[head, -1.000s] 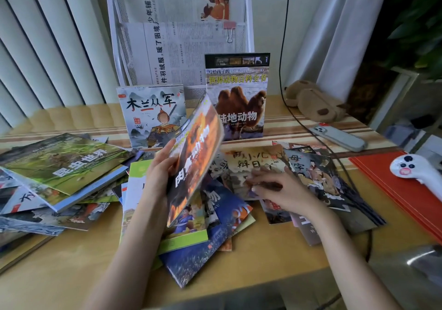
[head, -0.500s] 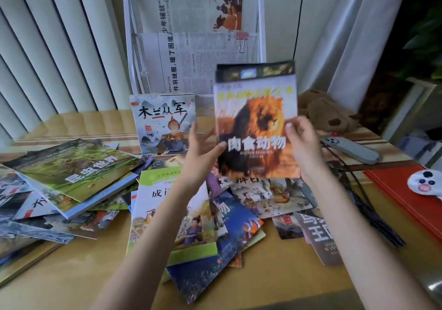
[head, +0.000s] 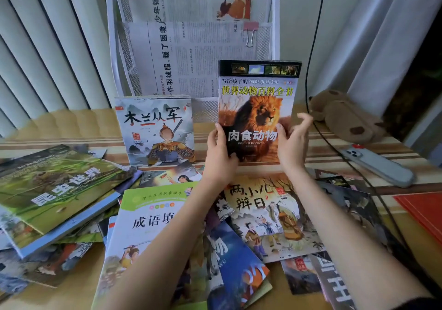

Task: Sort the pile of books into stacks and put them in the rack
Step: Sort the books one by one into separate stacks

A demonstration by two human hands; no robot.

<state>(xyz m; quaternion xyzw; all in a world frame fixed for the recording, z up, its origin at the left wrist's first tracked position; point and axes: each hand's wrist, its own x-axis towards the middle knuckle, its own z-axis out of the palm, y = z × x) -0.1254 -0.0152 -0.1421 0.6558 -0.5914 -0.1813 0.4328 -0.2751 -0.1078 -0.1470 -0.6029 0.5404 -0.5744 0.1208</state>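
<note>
A lion-cover book [head: 258, 109] stands upright at the foot of the white mesh rack [head: 108, 46], next to an upright warrior-cover book [head: 155, 130]. My left hand [head: 220, 152] grips its lower left corner, thumb on the cover. My right hand [head: 293, 147] has its thumb on the lower right of the cover, and its fingers are loosely curled just off the edge. Below my arms lies the loose pile, with a green idiom book [head: 148, 214] and a yellow picture book [head: 267, 214] on top. A green insect book [head: 57, 185] tops a heap at the left.
Newspapers [head: 191, 58] fill the rack's upper pockets. A brown plush toy [head: 344, 116], a phone [head: 380, 166] and a black cable [head: 311, 70] lie to the right. A red folder [head: 425, 209] sits at the right edge. Vertical blinds stand behind.
The lion book went from my left hand over the pile, up into both hands, then down upright against the rack, covering the camel book. My right fingers have loosened.
</note>
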